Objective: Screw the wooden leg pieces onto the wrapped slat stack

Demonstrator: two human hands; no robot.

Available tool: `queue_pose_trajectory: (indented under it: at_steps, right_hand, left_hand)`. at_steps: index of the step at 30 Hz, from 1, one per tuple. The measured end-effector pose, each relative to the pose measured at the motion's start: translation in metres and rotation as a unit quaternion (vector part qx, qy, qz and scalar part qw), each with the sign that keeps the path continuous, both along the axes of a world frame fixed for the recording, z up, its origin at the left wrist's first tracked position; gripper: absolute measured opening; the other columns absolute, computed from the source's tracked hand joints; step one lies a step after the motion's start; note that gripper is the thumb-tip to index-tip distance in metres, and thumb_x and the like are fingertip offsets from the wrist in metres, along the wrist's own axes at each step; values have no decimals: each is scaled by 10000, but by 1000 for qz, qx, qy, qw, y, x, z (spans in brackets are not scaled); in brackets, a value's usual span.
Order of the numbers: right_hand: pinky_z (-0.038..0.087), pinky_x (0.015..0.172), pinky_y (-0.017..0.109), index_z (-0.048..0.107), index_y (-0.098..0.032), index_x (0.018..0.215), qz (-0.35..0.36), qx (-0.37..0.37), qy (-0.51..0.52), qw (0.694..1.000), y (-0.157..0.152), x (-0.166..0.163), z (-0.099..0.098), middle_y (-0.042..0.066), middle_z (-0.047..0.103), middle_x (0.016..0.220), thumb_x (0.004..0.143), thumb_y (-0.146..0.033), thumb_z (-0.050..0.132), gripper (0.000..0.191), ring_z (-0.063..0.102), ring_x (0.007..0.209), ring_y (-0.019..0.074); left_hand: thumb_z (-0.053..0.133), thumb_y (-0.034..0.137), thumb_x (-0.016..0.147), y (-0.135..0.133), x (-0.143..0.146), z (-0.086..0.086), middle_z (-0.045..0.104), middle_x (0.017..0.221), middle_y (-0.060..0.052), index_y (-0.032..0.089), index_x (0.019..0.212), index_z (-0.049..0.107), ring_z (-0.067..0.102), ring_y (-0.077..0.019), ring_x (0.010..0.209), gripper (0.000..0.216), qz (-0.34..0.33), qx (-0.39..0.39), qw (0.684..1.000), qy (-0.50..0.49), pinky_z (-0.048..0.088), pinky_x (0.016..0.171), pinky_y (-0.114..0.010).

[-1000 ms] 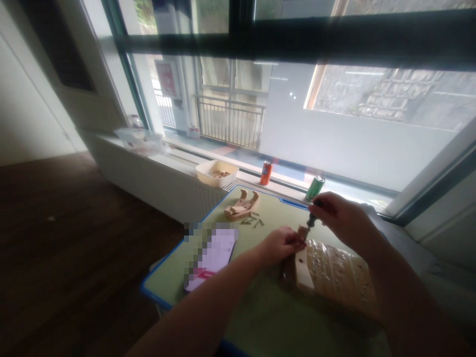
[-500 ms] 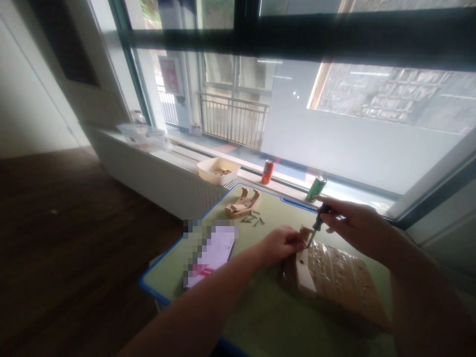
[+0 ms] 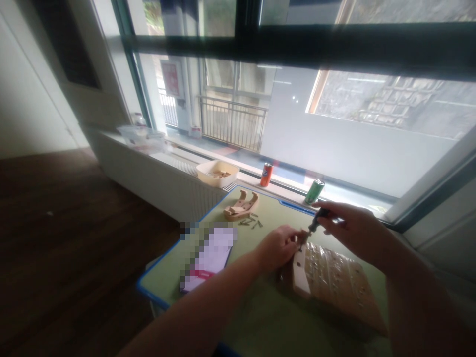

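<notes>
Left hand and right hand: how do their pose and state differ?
The left hand is low at the wood strip's far end, its exact hold unclear; the right hand is raised, gripping the screwdriver. The left hand is left of the screwdriver; the right hand comes from its right. Both are bare.

Green table [image 3: 278,215], blue edge: wood parts [image 3: 243,210] by loose screws [image 3: 244,222] toward the back, phone [image 3: 211,255] nearer, plastic-covered slats [image 3: 338,282] at right, wood bar [image 3: 300,278] along their left side.
</notes>
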State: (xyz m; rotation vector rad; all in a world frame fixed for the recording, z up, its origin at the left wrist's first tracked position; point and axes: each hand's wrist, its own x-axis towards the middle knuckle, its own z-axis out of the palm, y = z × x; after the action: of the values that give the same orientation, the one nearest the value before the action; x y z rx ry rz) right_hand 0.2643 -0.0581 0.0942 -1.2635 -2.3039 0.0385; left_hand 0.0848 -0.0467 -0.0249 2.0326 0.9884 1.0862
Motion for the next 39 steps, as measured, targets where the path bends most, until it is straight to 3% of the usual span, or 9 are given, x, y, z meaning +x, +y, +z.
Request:
queue_pose_trajectory:
  at_steps: [5,7,9,13,17,22,28,35,39]
  right_hand:
    - [515,577,252,617,-218,1086,3,15,6,1000,-4,-3,4,30,702,842,806,-248,515,299,652,646,142]
    - [505,555,239,609,-226,1105,2,16,7,1000,-6,-4,6,23,702,818,807,-243,514,313,645,609,128]
    - [491,530,224,597,-236,1126,9,8,8,1000,-8,-4,8,15,699,798,814,-239,508,324,632,578,114]
    - [476,538,220,588,-263,1128,45,-3,26,999,-7,-3,6,6,689,831,825,-226,500,318,612,595,104]
    - [486,599,252,568,-259,1148,62,-12,46,997,-2,-1,-1,23,672,915,818,-206,501,341,612,674,123]
    - [486,610,256,571,-249,1132,52,-32,51,997,-2,-2,2,26,664,929,819,-196,494,327,604,682,122]
    - [477,609,261,614,-203,973,65,-53,51,995,-8,-7,9,38,666,836,831,-189,480,196,599,683,140]
    - [441,578,241,601,-218,939,61,-74,40,995,-8,-9,10,-3,650,811,828,-160,472,179,572,651,117]
    - [432,574,241,614,-215,919,61,-54,19,996,-8,-7,10,-4,649,791,833,-187,479,162,566,635,113]
  left_hand:
    - [386,81,743,-3,-5,16,534,794,-8,155,869,588,480,-102,706,250,111,35,990,-81,404,647,-220]
    - [379,109,768,-5,-6,33,534,783,-3,155,889,571,450,-86,639,231,148,33,981,-119,388,589,-209]
    - [412,183,792,-7,-5,57,548,795,-3,161,932,560,438,-77,599,205,128,20,984,-125,372,534,-196]
    - [488,245,761,-7,-2,106,591,776,-12,157,888,582,494,-84,619,181,60,28,997,-25,394,561,-207]
    - [453,186,734,2,-12,129,592,683,-26,142,737,604,490,-99,598,158,-5,68,979,191,368,555,-226]
    - [593,237,660,23,-19,125,616,698,-39,148,764,628,499,-104,577,141,-32,-25,955,292,367,535,-225]
    - [682,264,639,50,-1,109,651,802,-36,153,825,641,595,-144,676,221,-254,-189,924,213,472,574,-252]
    - [711,246,627,66,4,94,652,742,-39,125,798,635,627,-153,679,222,-301,-223,917,139,504,600,-275]
    - [711,248,624,67,0,95,660,796,-36,140,833,638,618,-143,690,246,-292,-203,920,167,504,603,-276]
